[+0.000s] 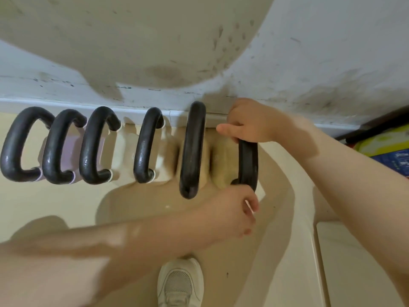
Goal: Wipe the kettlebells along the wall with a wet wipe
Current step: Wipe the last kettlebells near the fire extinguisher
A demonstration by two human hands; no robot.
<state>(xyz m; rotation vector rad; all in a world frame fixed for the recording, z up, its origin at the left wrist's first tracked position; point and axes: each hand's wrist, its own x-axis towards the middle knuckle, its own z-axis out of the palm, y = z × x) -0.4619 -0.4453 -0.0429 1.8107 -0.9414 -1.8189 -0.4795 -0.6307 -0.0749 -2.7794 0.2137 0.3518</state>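
Several kettlebells stand in a row along the wall, seen from above, each with a black handle; the left ones have lilac bodies, the others cream bodies. My right hand is shut around the far end of the rightmost kettlebell's handle. My left hand is at the near end of that same handle, fingers closed on a white wet wipe, of which only a thin edge shows. The tall black handle of the neighbouring kettlebell stands just left of both hands.
The scuffed white wall and its baseboard run behind the row. A cream floor lies below, with my white shoe at the bottom. A white cabinet edge is on the right, and yellow and blue packaging sits at far right.
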